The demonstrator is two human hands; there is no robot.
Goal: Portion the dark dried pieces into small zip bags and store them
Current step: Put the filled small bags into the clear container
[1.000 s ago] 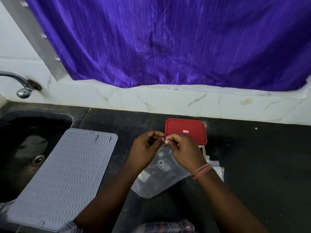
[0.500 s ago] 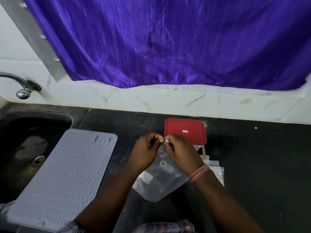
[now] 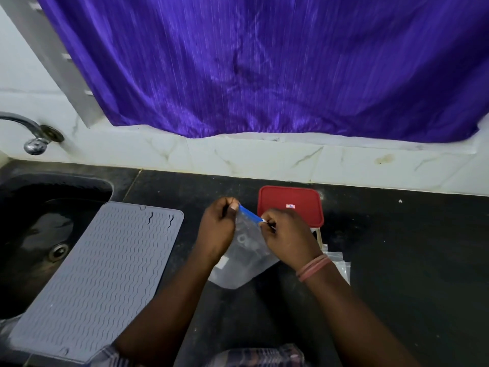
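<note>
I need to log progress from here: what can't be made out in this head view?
- Box under the red lid: lid covers its contents.
- Zip bag: whether it is filled; left hand and right hand cover parts.
- Spare bags: count, hidden by right wrist.
- Lid label: too small.

I see bare tabletop (image 3: 412, 260) right of the red lid (image 3: 290, 205); behind it the wall blocks, grey mat (image 3: 98, 274) and sink (image 3: 39, 234) lie to its left.
</note>
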